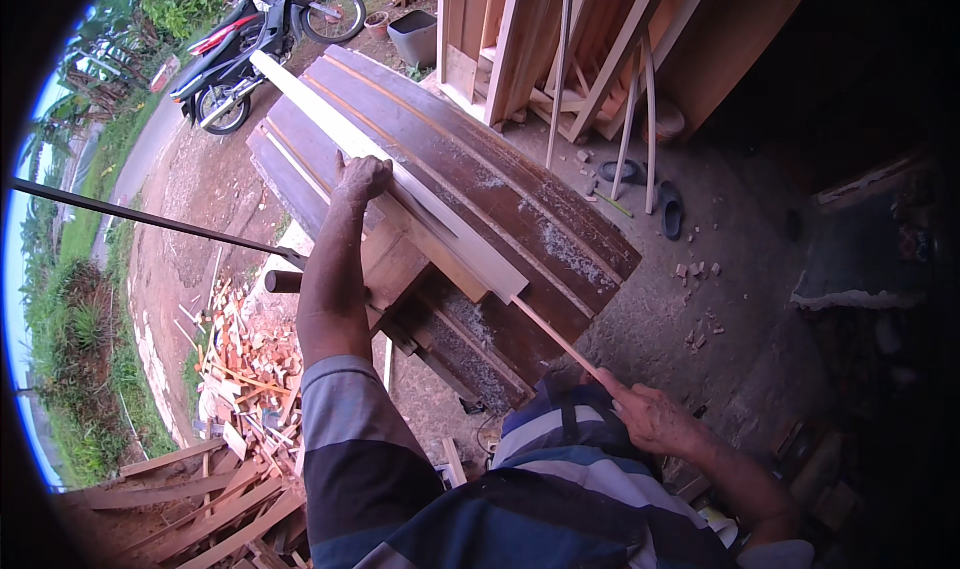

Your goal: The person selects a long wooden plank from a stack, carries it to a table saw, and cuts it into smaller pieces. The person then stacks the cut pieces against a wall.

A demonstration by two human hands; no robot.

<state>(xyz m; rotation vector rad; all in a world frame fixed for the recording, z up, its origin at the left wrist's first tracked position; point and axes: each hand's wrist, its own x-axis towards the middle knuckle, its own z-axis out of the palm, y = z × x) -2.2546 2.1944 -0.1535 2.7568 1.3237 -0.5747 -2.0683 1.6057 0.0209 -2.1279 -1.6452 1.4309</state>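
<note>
On a stack of dark brown, dusty wooden planks [520, 184] in an open-sided workshop yard: one long pale plank of planed light wood [400, 174], straight-edged, square-cut at its near end, lying diagonally along the stack.

Left hand [360, 177]: pressed palm-down on the pale plank's left edge, fingers curled over it, arm extended.

Right hand [650, 419]: closed around the near end of a thin reddish wooden strip [555, 339], which runs up to the pale plank's near end; whether it touches or enters the plank cannot be told.

Surface: dark planks carry lighter stripes and patches of sawdust; they rest on a low wooden support, largely hidden.

Surroundings: bare earth floor scattered with wood chips; heap of pale offcuts [245, 369] at left; timber frames and slats [580, 49] leaning upright at the back; pair of dark sandals [650, 194]; parked motorcycle [260, 29] beside a dirt path and greenery.

Obscured: right side falls into deep shadow; the striped shirt [540, 499] covers the lower edge.
</note>
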